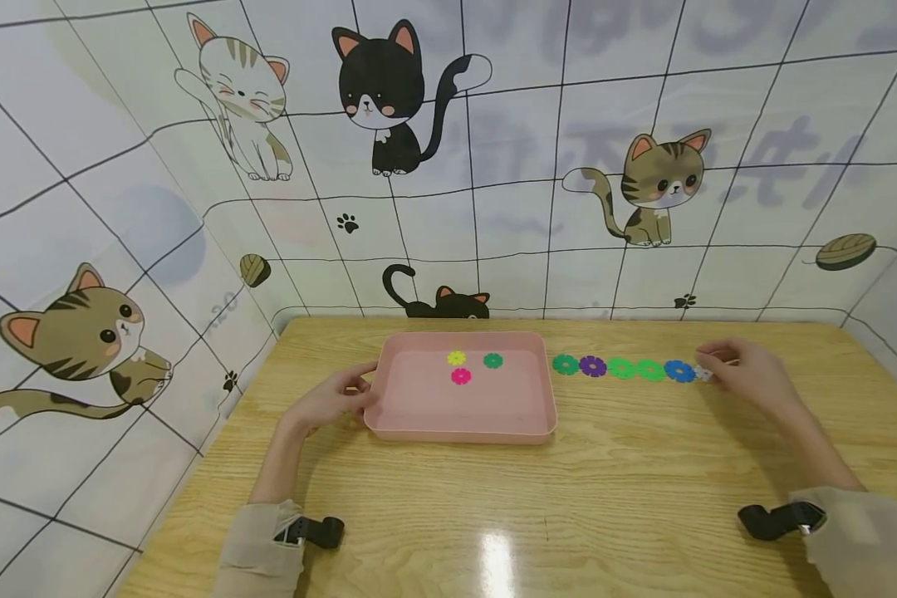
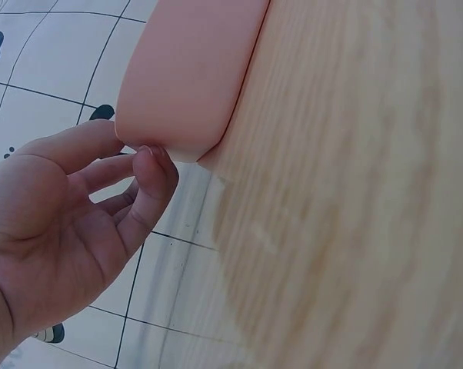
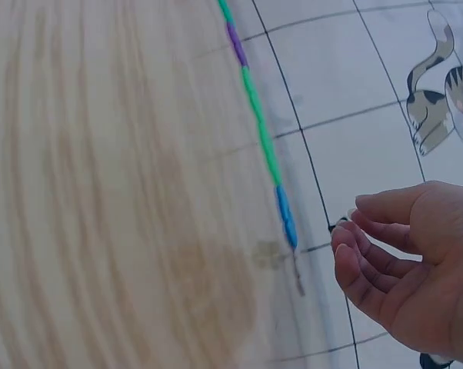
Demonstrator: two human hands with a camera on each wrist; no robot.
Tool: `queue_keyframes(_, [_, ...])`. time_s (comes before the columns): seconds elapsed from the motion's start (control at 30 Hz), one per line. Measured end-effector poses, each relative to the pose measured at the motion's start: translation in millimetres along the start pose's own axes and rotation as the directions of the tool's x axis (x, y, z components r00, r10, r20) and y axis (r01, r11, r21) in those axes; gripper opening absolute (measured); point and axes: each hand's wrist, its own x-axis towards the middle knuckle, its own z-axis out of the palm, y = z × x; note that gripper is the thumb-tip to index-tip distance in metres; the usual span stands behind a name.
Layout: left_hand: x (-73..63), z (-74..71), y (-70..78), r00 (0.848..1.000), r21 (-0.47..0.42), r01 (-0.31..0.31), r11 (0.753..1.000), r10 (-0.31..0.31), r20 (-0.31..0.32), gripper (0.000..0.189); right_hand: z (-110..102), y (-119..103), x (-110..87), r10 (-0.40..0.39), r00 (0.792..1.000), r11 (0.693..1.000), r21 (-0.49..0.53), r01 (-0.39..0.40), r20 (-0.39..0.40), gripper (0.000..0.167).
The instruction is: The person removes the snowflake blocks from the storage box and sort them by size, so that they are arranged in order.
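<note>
Six flower discs (image 1: 628, 368) rowed from pink tray's (image 1: 419, 414) right edge toward surface's (image 1: 613, 490) right edge. Right hand (image 1: 755, 378) beside end disc (image 1: 705, 374), fingers loosely bent. Left hand's (image 1: 327, 400) fingers grip tray's left edge.

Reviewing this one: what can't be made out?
Head: one side of the pale flower piece, covered by the right hand.
Left wrist: the inside of the pink tray, hidden by its walls; the top edge cuts it off.
Right wrist: petals of the joined row, seen edge-on.
</note>
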Motion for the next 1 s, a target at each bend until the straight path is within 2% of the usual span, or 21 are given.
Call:
queue_keyframes(0.2, [0.4, 0.5, -0.2, 1.0, -0.006, -0.001, 1.0, 0.001, -0.001, 0.064, 9, -28, 3.8, -0.039, 0.999, 0.998, 0.053, 0.038, 0.025, 0.04])
queue_keyframes(0.47, [1.0, 0.4, -0.1, 1.0, -0.007, 0.01, 1.0, -0.01, -0.002, 0.064, 25, -68, 8.7, -0.094, 0.992, 0.995, 0.052, 0.09, 0.08, 0.037])
queue_keyframes(0.8, [1.2, -1.2, -1.6, 1.0, -0.04, 0.003, 0.999, -0.003, 0.009, 0.064, 60, -119, 19.0, -0.221, 0.968, 0.973, 0.093, 0.211, 0.116, 0.024])
queue_keyframes(1.0, [1.2, -0.5, -1.1, 1.0, -0.046, 0.002, 0.999, -0.001, 0.011, 0.065, 85, -144, 27.2, -0.274, 0.951, 0.953, 0.174, 0.248, 0.146, 0.022])
